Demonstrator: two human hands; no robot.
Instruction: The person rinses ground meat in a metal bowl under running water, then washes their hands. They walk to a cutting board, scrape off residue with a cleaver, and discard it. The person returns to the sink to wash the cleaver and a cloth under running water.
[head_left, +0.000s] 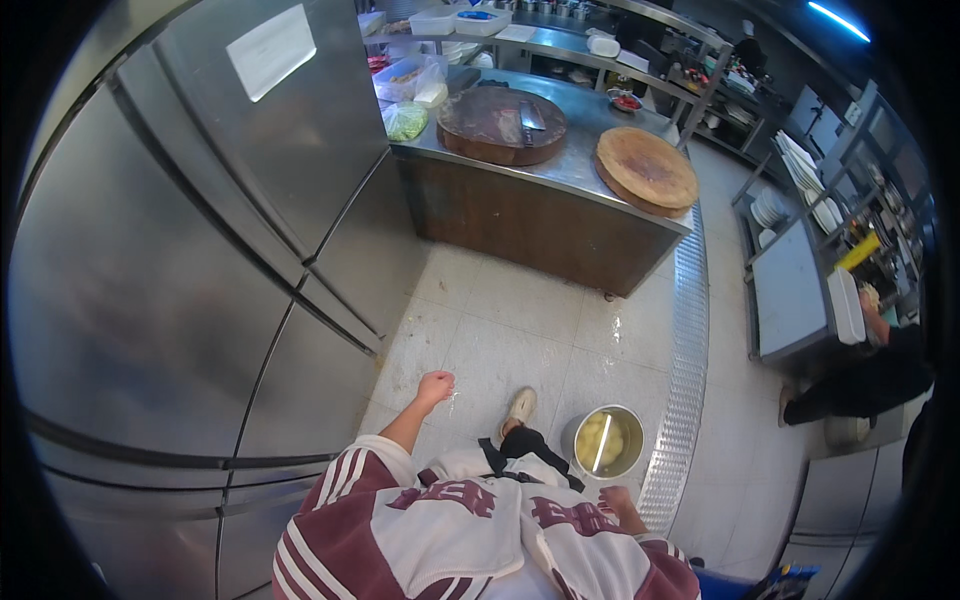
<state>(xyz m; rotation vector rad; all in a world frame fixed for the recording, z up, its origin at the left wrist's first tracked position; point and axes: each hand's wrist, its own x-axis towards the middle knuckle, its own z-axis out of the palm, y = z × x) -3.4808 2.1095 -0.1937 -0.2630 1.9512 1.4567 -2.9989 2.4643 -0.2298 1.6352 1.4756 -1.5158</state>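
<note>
My left hand (435, 387) hangs forward over the tiled floor with its fingers curled and nothing visible in it. Low at my right side is my right hand (616, 499); its fingers look bent, but the palm is hidden. Just beyond it on the floor stands a round metal pot (639, 442). Pale yellow, rounded pieces that look like peeled potatoes (592, 433) lie in liquid inside. In the picture my right hand appears close below the rim, apart from it. One shoe (523, 405) is planted left of the pot.
Stainless-steel refrigerator doors (150, 285) line the left. Ahead, a steel counter (577, 176) carries two round chopping blocks (646, 169), a cleaver (531, 118) on the darker one. A metal drain grate (686, 300) runs along the right. Another person (892, 375) works at the right-hand counter.
</note>
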